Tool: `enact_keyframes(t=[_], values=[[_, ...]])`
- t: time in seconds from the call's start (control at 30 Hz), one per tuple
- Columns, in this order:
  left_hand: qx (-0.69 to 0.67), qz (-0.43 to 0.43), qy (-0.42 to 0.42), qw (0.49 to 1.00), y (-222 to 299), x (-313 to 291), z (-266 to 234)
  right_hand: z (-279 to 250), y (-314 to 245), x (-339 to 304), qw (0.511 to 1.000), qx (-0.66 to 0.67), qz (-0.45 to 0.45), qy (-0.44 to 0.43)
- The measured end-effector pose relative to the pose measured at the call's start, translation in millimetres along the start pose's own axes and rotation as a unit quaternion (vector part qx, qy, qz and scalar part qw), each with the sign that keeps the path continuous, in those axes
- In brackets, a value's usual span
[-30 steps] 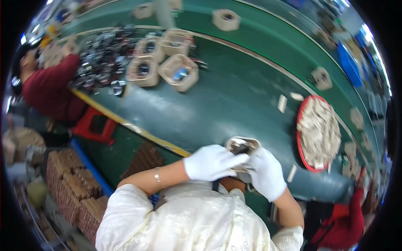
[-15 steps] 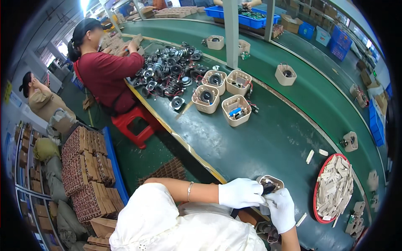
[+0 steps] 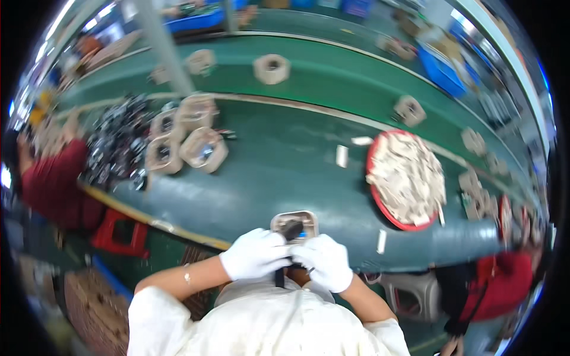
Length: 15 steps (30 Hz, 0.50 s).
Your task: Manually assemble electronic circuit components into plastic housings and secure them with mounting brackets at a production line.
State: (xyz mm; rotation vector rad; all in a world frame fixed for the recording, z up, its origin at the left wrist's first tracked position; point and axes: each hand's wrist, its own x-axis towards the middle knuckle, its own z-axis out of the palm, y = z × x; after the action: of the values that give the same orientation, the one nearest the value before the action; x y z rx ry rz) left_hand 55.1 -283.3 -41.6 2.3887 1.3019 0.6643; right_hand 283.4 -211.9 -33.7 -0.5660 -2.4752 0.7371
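At the bench's near edge stands a small beige housing [image 3: 309, 215] with an open top, a bit of blue inside it. A dark, speaker-like part [image 3: 291, 229] sits tilted over its opening, blurred by motion. My left hand [image 3: 257, 254], in a white glove, has its fingers closed at this part from the left. My right hand [image 3: 325, 262], gloved too, is closed at the housing's near side, its fingertips close to the left ones. What the right fingers pinch is hidden.
A red basket [image 3: 369, 172] heaped with flat cream pieces stands to the right, a few loose pieces nearby. Several beige housings [image 3: 203, 149] and a pile of speakers [image 3: 122, 139] lie left. Beyond runs a green conveyor [image 3: 332, 65]. Co-workers in red [image 3: 56, 187] sit at both sides.
My view has swung to the right, so the scene has shifted left and a person in red shows at the right. Both hands stay at the housing; the dark part is now tilted over its opening.
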Motion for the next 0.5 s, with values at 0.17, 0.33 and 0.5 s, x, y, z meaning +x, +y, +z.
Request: enact_keyframes(t=[0.17, 0.33, 0.5], values=[[0.028, -0.003, 0.034, 0.999, 7.0, 15.3, 4.7, -47.2, -1.9, -26.6, 0.985, 0.061, 0.028, 0.157], [0.012, 0.024, 0.048, 0.998, 0.2, 17.7, 11.6, -22.3, 3.0, -8.1, 0.996, -0.029, 0.064, 0.051], [-0.025, 0.002, 0.058, 0.998, -2.8, 10.0, 6.7, -10.7, 0.8, 6.7, 0.998, -0.023, -0.028, 0.045]])
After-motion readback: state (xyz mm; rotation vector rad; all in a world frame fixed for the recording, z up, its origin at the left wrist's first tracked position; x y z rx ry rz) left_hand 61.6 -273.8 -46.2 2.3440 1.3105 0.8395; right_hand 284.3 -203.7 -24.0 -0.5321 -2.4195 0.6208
